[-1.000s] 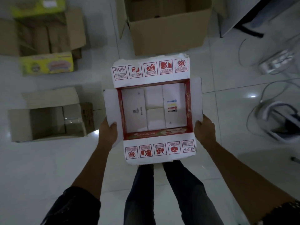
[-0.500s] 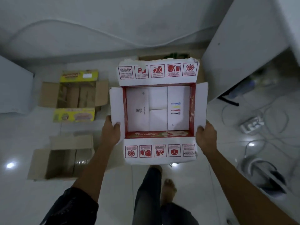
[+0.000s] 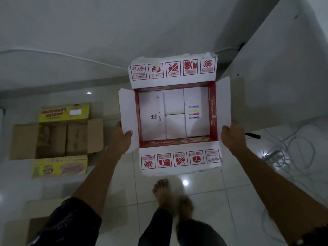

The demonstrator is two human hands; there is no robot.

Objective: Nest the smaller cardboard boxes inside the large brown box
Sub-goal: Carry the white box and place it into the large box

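I hold a red and white cardboard box (image 3: 174,112) up in front of me, its four white flaps spread open and its inside empty. My left hand (image 3: 122,137) grips its left flap and my right hand (image 3: 232,137) grips its right side. A yellow and brown box (image 3: 58,139) lies open on the floor at the left. The corner of another brown box (image 3: 35,228) shows at the bottom left. The large brown box is out of view, hidden behind the held box or past the frame.
White tiled floor lies below, with my bare feet (image 3: 170,197) under the box. A white wall (image 3: 106,32) runs across the back. A white cabinet side (image 3: 266,86) stands at the right. Cables (image 3: 287,153) lie tangled on the floor at the right.
The view has tilted up and forward as I walk with the box. The large brown box has left the view and the left floor boxes have slid down the frame. Both hands keep their grip.
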